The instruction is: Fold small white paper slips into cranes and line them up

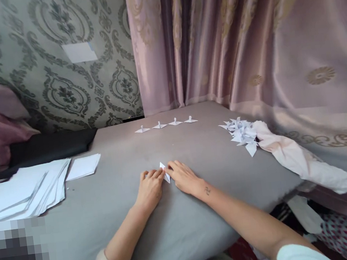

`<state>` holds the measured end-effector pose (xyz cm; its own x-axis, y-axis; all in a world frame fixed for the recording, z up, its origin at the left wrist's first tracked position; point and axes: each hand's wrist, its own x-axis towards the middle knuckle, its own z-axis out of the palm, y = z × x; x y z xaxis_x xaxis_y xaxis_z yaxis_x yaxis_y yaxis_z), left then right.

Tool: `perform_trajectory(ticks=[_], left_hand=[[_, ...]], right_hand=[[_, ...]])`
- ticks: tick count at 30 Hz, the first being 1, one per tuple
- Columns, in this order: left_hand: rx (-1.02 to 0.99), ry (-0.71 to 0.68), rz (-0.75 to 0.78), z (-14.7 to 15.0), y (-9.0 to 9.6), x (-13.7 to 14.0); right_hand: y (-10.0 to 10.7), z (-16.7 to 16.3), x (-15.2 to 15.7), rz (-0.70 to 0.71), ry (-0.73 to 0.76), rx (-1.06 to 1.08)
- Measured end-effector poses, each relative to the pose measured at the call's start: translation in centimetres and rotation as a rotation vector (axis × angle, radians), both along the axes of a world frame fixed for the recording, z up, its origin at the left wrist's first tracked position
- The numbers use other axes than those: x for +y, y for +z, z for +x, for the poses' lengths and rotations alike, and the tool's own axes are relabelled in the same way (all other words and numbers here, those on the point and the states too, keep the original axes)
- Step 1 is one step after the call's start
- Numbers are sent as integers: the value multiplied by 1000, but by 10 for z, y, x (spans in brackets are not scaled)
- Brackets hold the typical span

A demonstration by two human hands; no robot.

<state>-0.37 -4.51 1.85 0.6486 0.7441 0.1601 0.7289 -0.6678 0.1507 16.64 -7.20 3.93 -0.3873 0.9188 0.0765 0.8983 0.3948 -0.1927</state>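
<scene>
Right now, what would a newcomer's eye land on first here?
Probably the left hand and right hand, both touching a small folded white paper near the middle of the grey cloth. Next, the row of four folded papers beyond them, and the cluster of pointed white paper shapes over to the right.

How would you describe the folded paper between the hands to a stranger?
Find the gray cloth surface, then its middle, where the left hand and right hand nearly meet. Between them lies the small, pointed folded paper; unlike the four pieces lined up beyond and the heap at right, only it is touched.
</scene>
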Motion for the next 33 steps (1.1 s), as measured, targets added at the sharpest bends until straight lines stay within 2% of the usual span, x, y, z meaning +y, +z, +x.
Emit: perform_trajectory(ticks=[7, 14, 23, 29, 33], left_hand=[[-10, 8, 17, 0, -1, -1], [-17, -31, -32, -2, 4, 2], [-120, -13, -99, -13, -1, 11], [-168, -124, -151, -26, 2, 17], [-174, -125, -126, -24, 3, 11]], right_hand=[[-4, -13, -20, 63, -64, 2], [0, -24, -37, 72, -155, 63], [-11, -25, -41, 98, -82, 16], [-17, -24, -45, 122, -86, 45], [-17, -22, -52, 132, -74, 46]])
